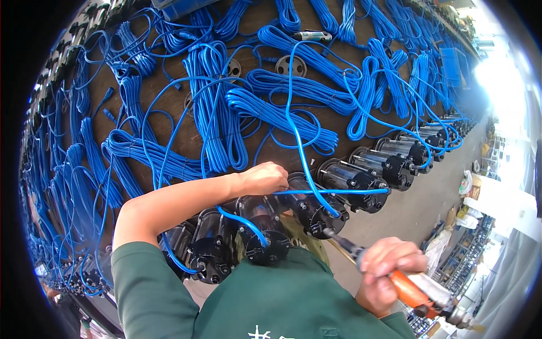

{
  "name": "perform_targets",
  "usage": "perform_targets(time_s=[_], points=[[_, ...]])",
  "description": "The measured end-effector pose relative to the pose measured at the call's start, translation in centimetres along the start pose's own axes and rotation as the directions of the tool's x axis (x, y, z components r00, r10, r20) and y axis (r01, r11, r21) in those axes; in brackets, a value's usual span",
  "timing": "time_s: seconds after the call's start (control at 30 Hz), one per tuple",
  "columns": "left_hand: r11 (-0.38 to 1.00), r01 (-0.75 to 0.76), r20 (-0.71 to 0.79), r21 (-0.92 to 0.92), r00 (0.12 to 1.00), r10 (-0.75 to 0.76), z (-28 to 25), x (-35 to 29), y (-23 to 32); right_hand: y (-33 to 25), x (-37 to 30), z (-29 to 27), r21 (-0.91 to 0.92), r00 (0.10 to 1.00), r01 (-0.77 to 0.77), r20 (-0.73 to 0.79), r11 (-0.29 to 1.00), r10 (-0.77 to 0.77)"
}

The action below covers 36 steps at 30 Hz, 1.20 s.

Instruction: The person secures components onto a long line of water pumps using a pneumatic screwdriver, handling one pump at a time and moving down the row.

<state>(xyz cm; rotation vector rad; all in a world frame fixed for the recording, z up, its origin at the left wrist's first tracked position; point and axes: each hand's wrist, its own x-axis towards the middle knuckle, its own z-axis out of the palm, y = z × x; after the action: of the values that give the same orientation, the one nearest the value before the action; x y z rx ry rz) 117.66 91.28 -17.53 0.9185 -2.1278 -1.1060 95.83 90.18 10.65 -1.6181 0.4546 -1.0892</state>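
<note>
My right hand (389, 271) grips a power screwdriver (409, 291) with an orange and silver body, a hose fitting at its rear end. Its dark, slightly blurred tip points at the rim of the black end cap on a clear cylindrical unit (314, 216); contact cannot be told. A blue cable (299, 141) runs out of that cap. My left hand (264, 178) is closed at the far end of this unit, knuckles up. Its fingertips are hidden, so what they pinch does not show. Beside it lies a similar unit (265, 231) with its own blue cable.
More such units (361, 181) line the table's near edge on both sides. Bundled blue cables (212, 107) cover much of the brown tabletop (169, 124). Among them lie a second silver tool (313, 36) and round grey discs (291, 66). A blue bin (451, 68) stands far right.
</note>
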Motion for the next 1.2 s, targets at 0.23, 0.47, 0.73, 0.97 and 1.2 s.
perform_targets(time_s=[0.23,0.47,0.73,0.97,1.2], points=[[0.992,-0.04,0.07,0.116,0.997,0.032,1.4,-0.3,-1.2,5.8,0.0,3.5,-0.273,0.992,-0.058,0.093,0.96,0.086],[0.99,-0.108,-0.029,0.094,0.993,0.111,2.1,-0.6,-1.9,7.4,0.5,3.2,-0.26,0.964,0.027,0.262,0.965,0.044],[0.903,0.179,0.085,0.391,0.97,-0.229,-2.7,0.6,0.6,8.1,0.5,2.7,-0.137,0.944,0.054,0.329,0.989,-0.006],[0.536,0.808,-0.913,0.242,0.378,-0.156,-12.7,-0.8,19.6,2.6,0.6,-2.9,0.079,0.902,-0.079,0.43,0.994,0.037],[0.821,0.568,-0.984,-0.063,-0.174,0.045,15.7,8.3,28.6,-2.3,-1.3,-12.4,0.479,0.896,0.201,0.263,0.854,-0.358]])
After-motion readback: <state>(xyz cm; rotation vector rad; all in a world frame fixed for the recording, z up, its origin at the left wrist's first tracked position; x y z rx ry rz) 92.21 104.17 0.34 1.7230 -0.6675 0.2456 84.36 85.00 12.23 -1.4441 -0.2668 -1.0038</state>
